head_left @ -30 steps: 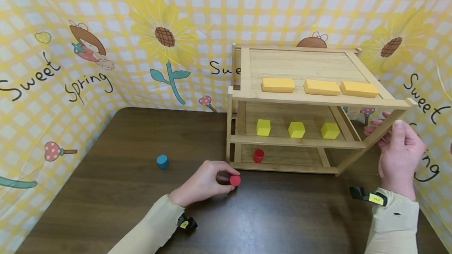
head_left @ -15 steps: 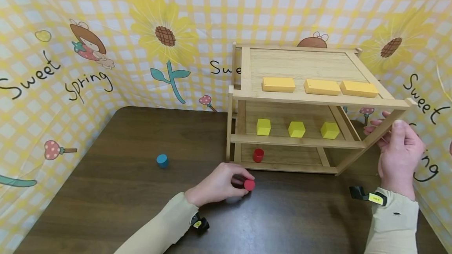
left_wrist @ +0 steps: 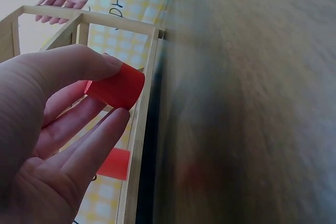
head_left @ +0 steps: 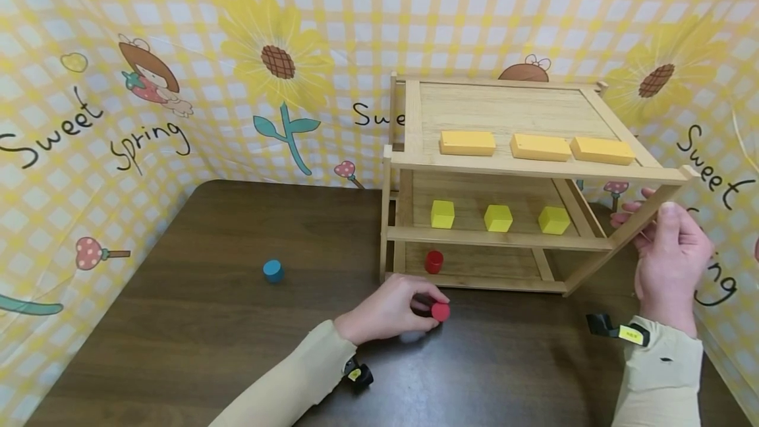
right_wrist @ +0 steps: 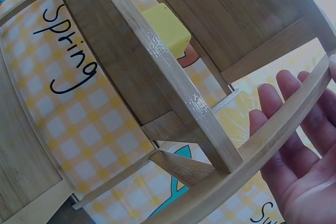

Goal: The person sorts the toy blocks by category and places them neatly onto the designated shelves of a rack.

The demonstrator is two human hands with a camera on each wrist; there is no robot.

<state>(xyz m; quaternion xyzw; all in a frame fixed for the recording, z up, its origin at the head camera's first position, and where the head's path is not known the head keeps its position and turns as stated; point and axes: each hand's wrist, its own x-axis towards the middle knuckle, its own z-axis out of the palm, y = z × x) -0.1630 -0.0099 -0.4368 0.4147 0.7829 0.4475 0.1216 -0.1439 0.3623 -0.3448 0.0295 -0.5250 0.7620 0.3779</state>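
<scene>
My left hand [head_left: 388, 308] pinches a red cylinder [head_left: 440, 312] between thumb and fingertips, just in front of the shelf's bottom tier. In the left wrist view the held red cylinder [left_wrist: 122, 86] is tilted, with the table close beside it. A second red cylinder [head_left: 434, 261] stands at the left of the wooden shelf's [head_left: 498, 237] bottom tier. My right hand [head_left: 673, 256] holds the shelf's front right post [head_left: 643, 226], thumb in front and fingers behind. The right wrist view shows these fingers [right_wrist: 269, 100] loosely bent behind the post.
Several yellow blocks sit on the shelf: three cubes, including a middle cube [head_left: 498, 218], on the middle tier, and three flat blocks, including a left block [head_left: 467, 143], on top. A blue cylinder [head_left: 273, 271] stands on the dark table [head_left: 196, 321] at left. Patterned cloth [head_left: 332, 31] hangs behind.
My left hand has moved right along the shelf's front with the red cylinder in its fingers. The right hand, the shelf and its blocks have stayed put.
</scene>
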